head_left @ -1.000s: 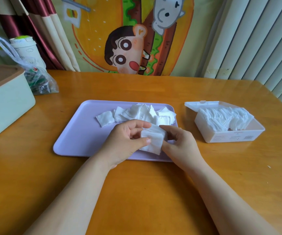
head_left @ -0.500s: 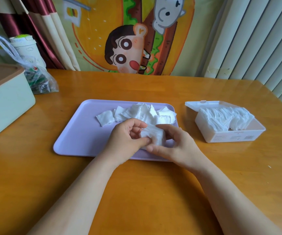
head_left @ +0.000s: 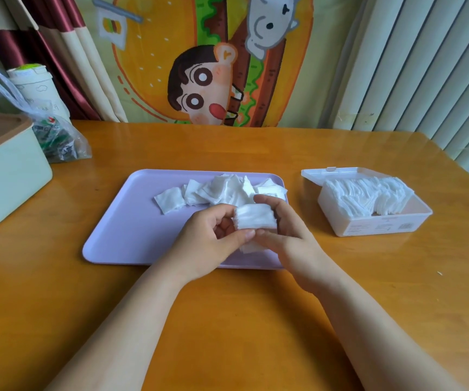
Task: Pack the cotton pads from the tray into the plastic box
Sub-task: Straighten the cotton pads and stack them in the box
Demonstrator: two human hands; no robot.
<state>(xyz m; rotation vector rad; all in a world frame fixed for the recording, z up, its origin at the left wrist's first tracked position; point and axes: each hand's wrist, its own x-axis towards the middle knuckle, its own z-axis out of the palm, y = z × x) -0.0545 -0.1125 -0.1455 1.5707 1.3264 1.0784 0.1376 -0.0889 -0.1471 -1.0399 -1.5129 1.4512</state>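
1. Head view: we hold a small stack of cotton pads [head_left: 255, 220] between both hands, above the near right part of the lilac tray [head_left: 131, 221].
2. Our left hand [head_left: 210, 244] clamps the stack from its nine o'clock side, thumb on the near edge and fingers curled round the far edge.
3. Our right hand [head_left: 292, 244] grips the same stack from three o'clock, with its thumb lying along the near edge and touching the left thumb.
4. One more pad [head_left: 251, 246] shows just below the hands, at six o'clock from the stack; we cannot tell whether it is held or lies on the tray.
5. The loose cotton pads [head_left: 222, 190] lie in an overlapping heap at twelve o'clock from our hands, along the tray's far edge.
6. The plastic box [head_left: 379, 224] stands on the tabletop [head_left: 227, 320] at three o'clock from the tray, apart from it, its lid [head_left: 315, 176] open and a row of pads [head_left: 368, 198] standing on edge inside.
7. At nine o'clock from the tray, well apart, sits a pale green bin [head_left: 7, 176]; a clear plastic bag [head_left: 55, 136] lies at its far side.
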